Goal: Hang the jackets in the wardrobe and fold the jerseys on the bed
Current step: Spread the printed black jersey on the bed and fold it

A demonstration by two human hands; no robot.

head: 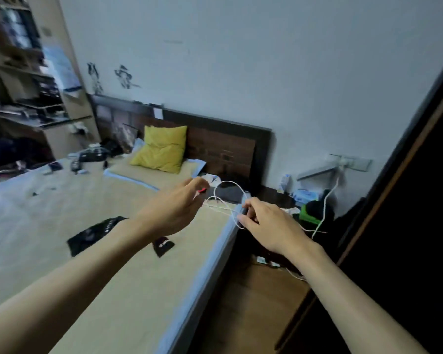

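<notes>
Both hands pinch a thin white cord (pixel 229 200) looped between them over the bed (pixel 62 226) edge. The left hand (pixel 174 210) fingers also grip something small and red; the right hand (pixel 269 226) fingers close on the loop.

Shelves (pixel 23 72): far left, blurred; contents unreadable, cut by the left and top edges.
Wardrobe (pixel 407 226): dark, cut by the right and bottom edges; inside cannot be made out.
Left hand (pixel 173 209): fingertips pinch something small and red; too small to identify.
Right hand (pixel 267 226): fingertips curl round a white cable (pixel 230 198); exact grip hidden by the fingers.
Cable end: runs behind the right hand toward the wall socket (pixel 348 163); plug blurred.
Black items on bed (pixel 95 233): partly covered by the left forearm; lettering illegible.
Bedside table (pixel 292 200): clutter blurred, mostly hidden by the right hand.
Wall marks (pixel 124 76): smeared, unreadable.
Forearms: both cut by the bottom edge.
</notes>
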